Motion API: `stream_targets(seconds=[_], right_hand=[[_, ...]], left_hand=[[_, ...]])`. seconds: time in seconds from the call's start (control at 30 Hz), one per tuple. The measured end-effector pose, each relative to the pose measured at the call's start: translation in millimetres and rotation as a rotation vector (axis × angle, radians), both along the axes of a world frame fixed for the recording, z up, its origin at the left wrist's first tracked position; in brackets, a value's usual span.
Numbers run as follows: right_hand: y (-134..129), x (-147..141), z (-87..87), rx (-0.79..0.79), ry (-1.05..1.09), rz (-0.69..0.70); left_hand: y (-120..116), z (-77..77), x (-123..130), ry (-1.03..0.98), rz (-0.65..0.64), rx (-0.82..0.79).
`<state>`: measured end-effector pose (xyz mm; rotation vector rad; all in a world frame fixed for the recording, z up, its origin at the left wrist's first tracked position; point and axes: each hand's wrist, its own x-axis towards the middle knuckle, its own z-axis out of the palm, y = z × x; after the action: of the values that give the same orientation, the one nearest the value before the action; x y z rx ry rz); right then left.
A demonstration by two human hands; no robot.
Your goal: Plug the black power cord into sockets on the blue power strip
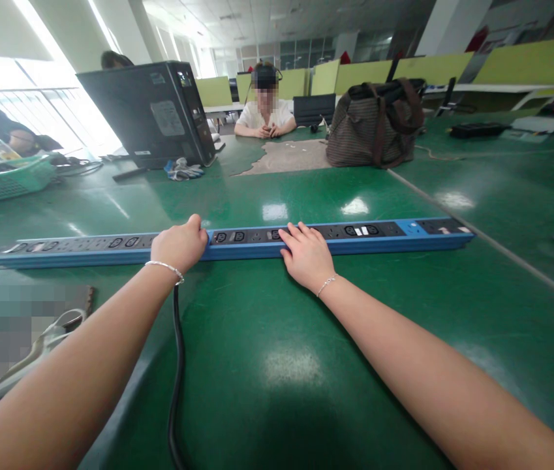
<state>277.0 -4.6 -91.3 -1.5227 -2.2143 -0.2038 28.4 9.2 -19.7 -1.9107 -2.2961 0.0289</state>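
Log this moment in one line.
left hand: curled at power strip, grip hidden | right hand: open, fingers on power strip | cable: emerges below left wrist | power strip: on green table

Tabletop lies open beyond the power strip until the bag blocks.

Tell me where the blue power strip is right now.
In the head view, the blue power strip lies across the middle of the picture on the green tabletop, with the left hand and right hand at its central stretch.
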Motion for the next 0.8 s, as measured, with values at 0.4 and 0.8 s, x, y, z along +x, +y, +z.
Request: stream_targets(seconds=[0.4,0.8], right_hand=[[0.2,-0.4,-0.1,0.007,0.008,0.001],[-0.7,-0.4,0.4,-0.002,0.008,-0.005]], left_hand=[[9.2,1.7,-4.7,-0.034,0.003,-0.016],[-6.9,-3.9,3.9,-0.124,0.052,0.065]])
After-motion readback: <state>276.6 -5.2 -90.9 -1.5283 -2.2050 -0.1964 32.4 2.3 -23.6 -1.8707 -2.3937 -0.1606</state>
